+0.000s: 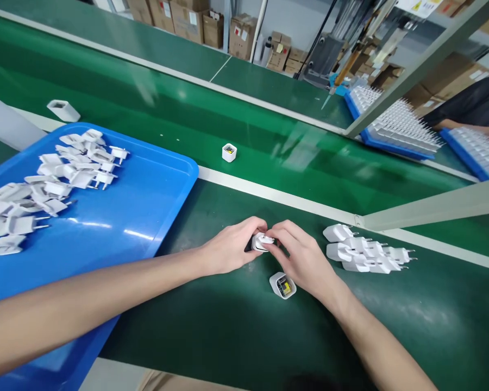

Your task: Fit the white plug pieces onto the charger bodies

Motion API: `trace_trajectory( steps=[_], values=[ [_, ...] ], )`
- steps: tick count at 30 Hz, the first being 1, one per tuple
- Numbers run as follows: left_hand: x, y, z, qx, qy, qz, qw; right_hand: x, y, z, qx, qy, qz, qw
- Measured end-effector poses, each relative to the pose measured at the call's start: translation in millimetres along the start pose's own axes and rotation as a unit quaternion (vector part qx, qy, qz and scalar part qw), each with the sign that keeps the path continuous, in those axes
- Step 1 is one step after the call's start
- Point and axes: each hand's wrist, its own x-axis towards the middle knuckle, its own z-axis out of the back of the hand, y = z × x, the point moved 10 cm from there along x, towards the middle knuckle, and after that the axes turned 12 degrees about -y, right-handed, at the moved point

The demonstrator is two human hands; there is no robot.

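Fingers of the left hand [228,247] are clamped around a white adapter housing [257,245], above the green bench [187,320]; its pronged cap [264,239] is pinched by the right hand [300,251]. Step, as judged: cap seating. Next move calls for square, even pressure.

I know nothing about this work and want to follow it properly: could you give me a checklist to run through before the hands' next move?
1. White plug held by the left-hand grip: ok.
2. Right-hand grip at the plug's pronged end: ok, fingertips are there.
3. Held plug fully closed: cannot tell, the seam is too small and partly covered.
4. Open case near the right hand is covered: not ok, a yellow part shows inside.
5. Pronged covers available in the blue tray: ok, many lie there.
6. Grouped plugs point the same way: ok, prongs face right.
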Motion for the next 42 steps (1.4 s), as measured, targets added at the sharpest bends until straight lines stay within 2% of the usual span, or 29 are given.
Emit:
trace_trajectory(
  steps=[7, 12, 18, 22, 24, 28, 30, 32, 35, 38, 42],
  values=[
    [0, -2, 0.2, -0.013, 0.001, -0.005, 1.0, -1, 8, -7, -0.048, 0.034, 0.03, 0.998],
    [1, -2, -0.5, 0.0, -0.005, -0.016, 1.0, -2, 10, -9, -0.118, 0.017, 0.049, 0.992],
    [1, -2, -1.0, 0.016, -0.001, -0.011, 1.0, -7, 18, -18, -0.199, 0.028, 0.083, 0.976],
    [0, -4, 0.0, 0.031, -0.007, -0.02, 0.999, -8, 21, -17, -0.226, -0.005, 0.094, 0.97],
    [0, -6, 1.0, 0.027, -0.012, -0.028, 0.999, -7, 20, -16, -0.226, -0.004, 0.093, 0.97],
    [1, -11, 2.4, 0.006, -0.02, -0.051, 0.998, -2, 14, -10, -0.165, 0.055, 0.062, 0.983],
    [3, -13, 2.3, -0.009, -0.017, -0.067, 0.998, 1, 8, 1, -0.128, 0.072, 0.021, 0.989],
    [5, -14, 4.2, -0.025, -0.018, -0.075, 0.997, 4, -1, 23, -0.098, 0.048, -0.032, 0.993],
    [12, -6, 11.5, -0.037, -0.028, -0.05, 0.998, 3, -17, 68, -0.076, -0.049, -0.099, 0.991],
    [19, 0, 14.9, -0.038, -0.013, -0.023, 0.999, -7, -37, 110, -0.074, -0.145, -0.149, 0.975],
    [34, -9, 5.6, -0.016, -0.003, -0.016, 1.0, -30, -63, 150, -0.099, -0.257, -0.18, 0.944]
  ],
)
